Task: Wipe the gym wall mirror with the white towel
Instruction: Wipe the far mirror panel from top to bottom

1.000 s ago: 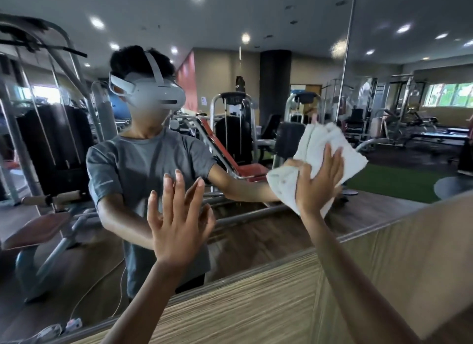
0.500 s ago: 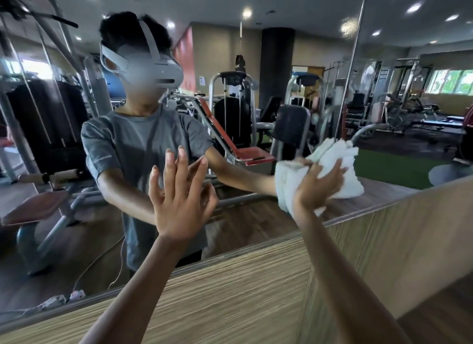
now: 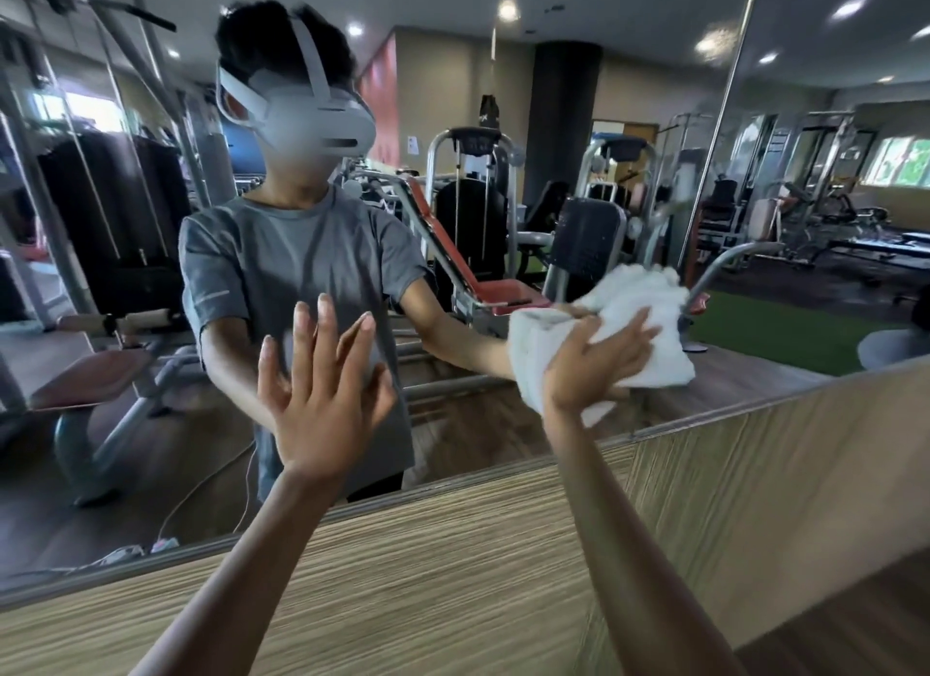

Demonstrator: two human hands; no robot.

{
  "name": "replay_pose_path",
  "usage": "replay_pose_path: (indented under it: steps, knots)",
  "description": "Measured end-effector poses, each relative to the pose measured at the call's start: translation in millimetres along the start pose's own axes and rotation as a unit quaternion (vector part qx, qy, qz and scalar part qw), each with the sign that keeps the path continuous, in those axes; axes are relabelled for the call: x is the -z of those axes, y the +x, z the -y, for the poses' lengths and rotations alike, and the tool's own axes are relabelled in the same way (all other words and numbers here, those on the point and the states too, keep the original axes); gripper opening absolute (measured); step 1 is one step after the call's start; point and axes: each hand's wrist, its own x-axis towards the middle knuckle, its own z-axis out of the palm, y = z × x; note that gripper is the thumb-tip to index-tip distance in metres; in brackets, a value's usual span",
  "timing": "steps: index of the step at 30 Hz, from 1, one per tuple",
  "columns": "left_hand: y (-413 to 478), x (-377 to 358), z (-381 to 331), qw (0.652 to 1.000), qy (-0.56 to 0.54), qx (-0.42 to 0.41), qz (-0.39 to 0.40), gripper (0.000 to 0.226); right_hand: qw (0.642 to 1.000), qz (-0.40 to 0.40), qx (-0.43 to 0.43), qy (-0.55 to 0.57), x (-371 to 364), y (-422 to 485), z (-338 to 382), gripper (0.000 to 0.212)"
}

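The wall mirror [image 3: 553, 36] fills the upper view and reflects the gym and a person in a grey shirt wearing a headset. My right hand [image 3: 589, 368] presses the bunched white towel [image 3: 639, 303] against the glass just above the mirror's lower edge, fingers spread and pointing up to the right. Part of the towel hangs below my wrist. My left hand [image 3: 322, 398] lies flat on the glass to the left, fingers straight and pointing up, holding nothing.
A striped wood-grain wall panel [image 3: 453, 585] runs below the mirror. A vertical seam [image 3: 724, 121] splits the mirror into panes to the right of the towel. Weight machines and benches show only as reflections.
My right hand has slid the towel down and slightly left toward the mirror's lower edge, and the towel is more bunched. My left hand stays pressed on the glass.
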Motion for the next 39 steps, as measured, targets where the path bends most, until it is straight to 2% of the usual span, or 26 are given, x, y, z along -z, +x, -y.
replay_pose_path:
  steps: [2, 4, 5, 6, 7, 8, 9, 10, 11, 12, 13, 15, 17, 19, 20, 21, 22, 23, 26, 27, 29, 31, 32, 36, 37, 39]
  knots:
    - [-1.1, -1.1, -0.6, 1.0, -0.002, -0.006, -0.008, 0.059, 0.977, 0.046, 0.202, -0.043, -3.2, -45.2, -3.8, 0.069]
    - [0.1, 0.8, 1.7, 1.0, -0.023, -0.015, -0.011, 0.054, 0.888, 0.109, 0.432, -0.118, 3.8, -82.0, -39.3, 0.067]
    - [0.4, 3.2, 3.0, 0.999, -0.04, -0.02, -0.008, 0.051, 0.835, 0.122, 0.515, -0.149, 9.3, -81.2, -60.7, 0.064]
    - [-0.1, 5.5, 5.6, 0.998, -0.054, -0.029, -0.002, 0.05, 0.8, 0.131, 0.563, -0.158, 12.8, -70.1, -78.6, 0.061]
    - [-1.8, 8.4, 9.2, 0.997, -0.066, -0.034, 0.009, 0.05, 0.801, 0.137, 0.562, -0.152, 17.9, -57.2, -86.1, 0.059]
    - [-4.8, 12.5, 15.6, 0.997, -0.07, -0.025, 0.021, 0.05, 0.838, 0.133, 0.511, -0.137, 20.9, -46.2, -85.8, 0.061]
    - [-8.1, 16.3, 25.4, 0.998, -0.06, -0.003, 0.024, 0.05, 0.901, 0.118, 0.403, -0.107, 21.1, -38.2, -76.7, 0.065]
    - [-11.8, 20.3, 36.7, 0.999, -0.042, 0.028, 0.019, 0.052, 0.962, 0.085, 0.252, -0.06, 17.6, -33.5, -60.5, 0.072]
    - [-14.8, 23.3, 47.2, 0.998, -0.026, 0.054, 0.014, 0.055, 0.993, 0.046, 0.108, -0.01, 9.7, -32.5, -38.6, 0.078]
    - [-17.9, 26.0, 55.7, 0.997, -0.014, 0.07, 0.016, 0.057, 0.999, 0.018, 0.011, 0.026, 0.7, -38.8, -13.3, 0.082]
    - [-20.3, 27.9, 61.3, 0.997, -0.007, 0.079, 0.023, 0.057, 0.999, 0.013, -0.009, 0.034, -6.1, -53.1, 8.9, 0.082]
    - [-22.0, 30.0, 64.8, 0.995, -0.007, 0.095, 0.036, 0.055, 0.991, 0.042, 0.129, 0.014, -12.8, -91.9, 29.5, 0.075]
    - [-24.0, 31.6, 66.5, 0.992, -0.015, 0.115, 0.052, 0.054, 0.934, 0.092, 0.341, -0.046, -10.9, -129.4, 15.4, 0.07]
    - [-29.2, 36.2, 75.4, 0.989, -0.01, 0.135, 0.057, 0.056, 0.804, 0.123, 0.57, -0.119, -4.5, -134.8, -19.1, 0.07]
    - [-31.7, 38.8, 81.6, 0.987, -0.01, 0.147, 0.059, 0.058, 0.735, 0.123, 0.653, -0.138, -3.2, -123.4, -37.5, 0.072]
    - [-33.2, 41.1, 87.1, 0.985, -0.013, 0.161, 0.063, 0.06, 0.694, 0.126, 0.694, -0.144, 0.3, -109.5, -51.6, 0.073]
    - [-33.0, 43.3, 91.1, 0.982, -0.019, 0.176, 0.07, 0.061, 0.69, 0.135, 0.696, -0.145, 5.2, -96.9, -60.6, 0.072]
    - [-31.6, 45.3, 92.6, 0.979, -0.019, 0.189, 0.077, 0.063, 0.718, 0.14, 0.667, -0.144, 10.5, -87.4, -63.2, 0.068]
    - [-26.1, 50.4, 88.1, 0.976, 0.003, 0.199, 0.086, 0.062, 0.86, 0.103, 0.48, -0.141, 3.8, -86.6, -37.6, 0.061]
    - [-26.2, 52.7, 86.3, 0.976, -0.003, 0.198, 0.094, 0.062, 0.896, 0.093, 0.417, -0.122, -3.4, -96.1, -16.6, 0.063]
    - [-28.6, 56.5, 88.5, 0.974, -0.03, 0.193, 0.11, 0.061, 0.933, 0.091, 0.342, -0.074, -16.9, -128.0, 28.2, 0.067]
    - [-32.9, 61.0, 98.2, 0.975, -0.028, 0.187, 0.119, 0.06, 0.917, 0.112, 0.38, -0.056, -24.7, -169.2, 51.5, 0.071]
    - [-36.9, 63.4, 106.0, 0.975, -0.017, 0.184, 0.122, 0.06, 0.888, 0.129, 0.437, -0.062, -26.3, -189.1, 50.5, 0.073]
    - [-62.5, 73.2, 144.8, 0.966, -0.005, 0.204, 0.158, 0.058, 0.695, 0.155, 0.694, -0.109, -17.9, -205.0, -1.8, 0.069]
    - [-67.2, 76.6, 154.4, 0.962, -0.011, 0.215, 0.165, 0.057, 0.672, 0.153, 0.717, -0.108, -14.4, -191.7, -16.1, 0.071]
    - [-75.2, 86.0, 173.7, 0.957, -0.017, 0.229, 0.175, 0.054, 0.678, 0.176, 0.707, -0.102, -4.8, -166.5, -30.7, 0.074]
